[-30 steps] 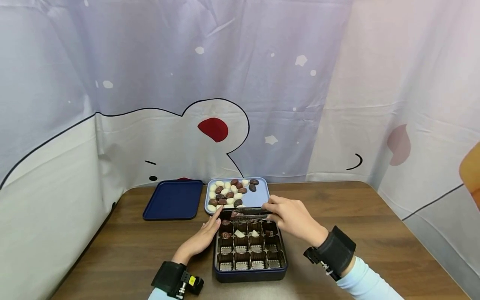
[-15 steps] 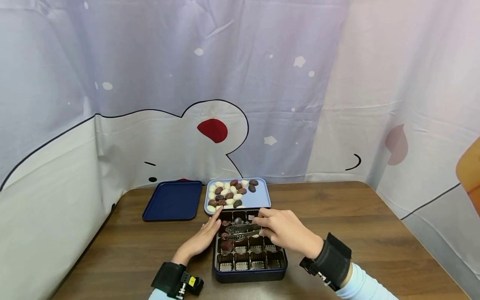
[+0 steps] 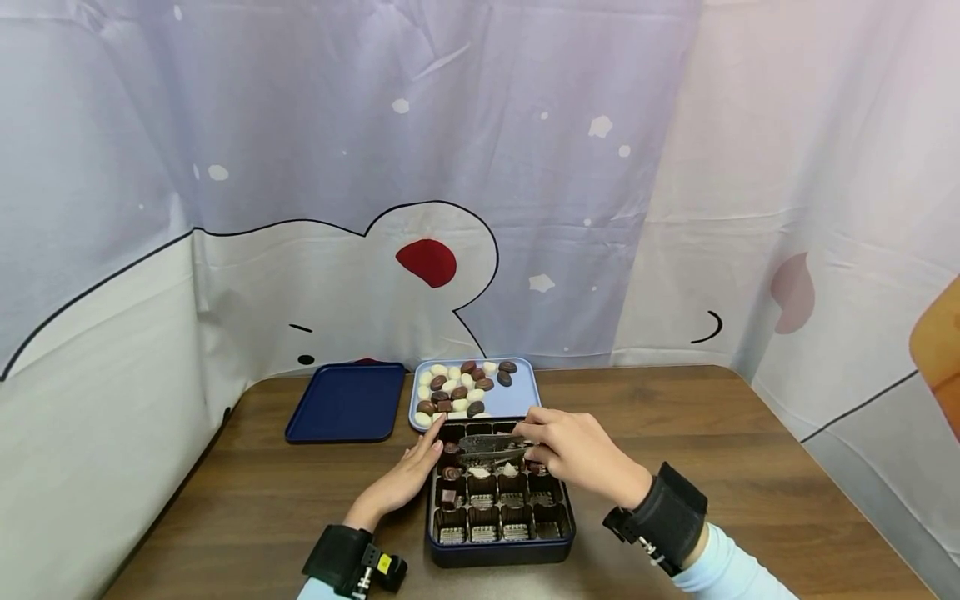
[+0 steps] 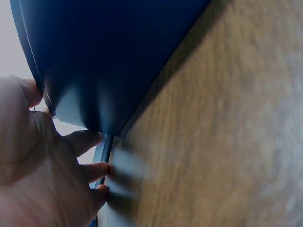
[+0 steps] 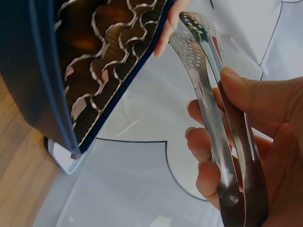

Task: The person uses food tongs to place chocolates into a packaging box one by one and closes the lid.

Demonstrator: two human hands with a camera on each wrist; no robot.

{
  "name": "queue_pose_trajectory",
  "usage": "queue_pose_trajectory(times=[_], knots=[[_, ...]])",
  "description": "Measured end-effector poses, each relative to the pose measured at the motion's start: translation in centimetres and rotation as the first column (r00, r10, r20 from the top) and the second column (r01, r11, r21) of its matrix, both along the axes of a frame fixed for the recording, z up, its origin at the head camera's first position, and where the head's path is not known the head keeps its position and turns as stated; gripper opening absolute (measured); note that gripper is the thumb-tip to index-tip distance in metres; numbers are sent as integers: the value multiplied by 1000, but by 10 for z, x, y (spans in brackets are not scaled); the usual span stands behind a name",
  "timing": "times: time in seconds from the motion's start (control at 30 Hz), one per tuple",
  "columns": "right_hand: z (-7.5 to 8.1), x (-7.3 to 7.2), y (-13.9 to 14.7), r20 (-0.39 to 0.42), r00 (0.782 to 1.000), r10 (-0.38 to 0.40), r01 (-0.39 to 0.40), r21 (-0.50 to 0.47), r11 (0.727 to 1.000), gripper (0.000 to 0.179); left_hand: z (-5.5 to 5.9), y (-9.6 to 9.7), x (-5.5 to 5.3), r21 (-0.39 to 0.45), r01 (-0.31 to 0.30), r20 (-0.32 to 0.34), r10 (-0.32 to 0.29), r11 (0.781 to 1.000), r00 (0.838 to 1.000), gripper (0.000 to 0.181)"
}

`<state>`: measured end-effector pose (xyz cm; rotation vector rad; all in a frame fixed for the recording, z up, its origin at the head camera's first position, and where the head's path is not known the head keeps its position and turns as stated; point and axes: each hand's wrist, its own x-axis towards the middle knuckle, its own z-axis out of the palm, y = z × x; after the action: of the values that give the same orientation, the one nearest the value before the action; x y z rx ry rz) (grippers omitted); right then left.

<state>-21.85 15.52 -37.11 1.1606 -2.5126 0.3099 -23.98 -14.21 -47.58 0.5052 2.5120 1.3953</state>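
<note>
A dark blue box with a brown divided insert stands at the table's front. My left hand lies against its left side, fingers mostly extended; the left wrist view shows the fingertips at the box's corner. With thumb and fingers my right hand grips metal tongs above the back rows. Their perforated tips are slightly apart, and I see nothing between them. A square brown chocolate sits in the left compartment of the third row from the back. Brown and white chocolates occupy the row behind; the tongs partly hide the back compartments.
A light blue tray with many white, brown and dark egg-shaped chocolates lies just behind the box. To its left is a shallow dark blue tray or lid. A printed curtain hangs behind the wooden table.
The tongs came forward and left over the box, then drew back. A brown chocolate now lies in the third row's left compartment, which was bare before. My left hand stayed put.
</note>
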Motion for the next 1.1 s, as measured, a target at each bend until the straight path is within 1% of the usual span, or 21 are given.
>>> queue_pose_trajectory(times=[0.13,0.23,0.3,0.37,0.47,0.6,0.8,0.97,1.1], knots=[[-2,-10,4,-3,998,-55,55,-33,998,24,-1,-1,-1,10,3,10,-3,1000,1000,59],[-5,-21,6,9,992,-123,124,-65,990,27,-2,-1,-2,20,6,3,-6,1000,1000,60],[-9,-29,8,32,984,-176,178,-87,980,31,-2,-1,-2,19,11,-3,-11,1000,1000,61],[-13,-37,11,53,972,-230,235,-99,967,33,-3,-1,-2,17,11,-13,-11,1000,1000,61],[-21,-50,15,76,948,-310,317,-105,943,36,-5,-1,-2,5,9,-11,-9,1000,1000,62],[-31,-68,20,104,916,-388,398,-96,913,38,-5,-1,-2,-8,1,-4,-1,1000,1000,61],[-44,-92,20,174,885,-432,445,-46,894,39,-3,-1,-1,-20,-1,-5,1,1000,1000,59],[-55,-106,13,187,863,-469,475,11,880,36,-5,-2,-2,-16,3,-4,-3,1000,1000,61],[-61,-114,8,179,854,-489,493,20,870,32,-5,0,-3,0,-3,-10,3,1000,1000,62]])
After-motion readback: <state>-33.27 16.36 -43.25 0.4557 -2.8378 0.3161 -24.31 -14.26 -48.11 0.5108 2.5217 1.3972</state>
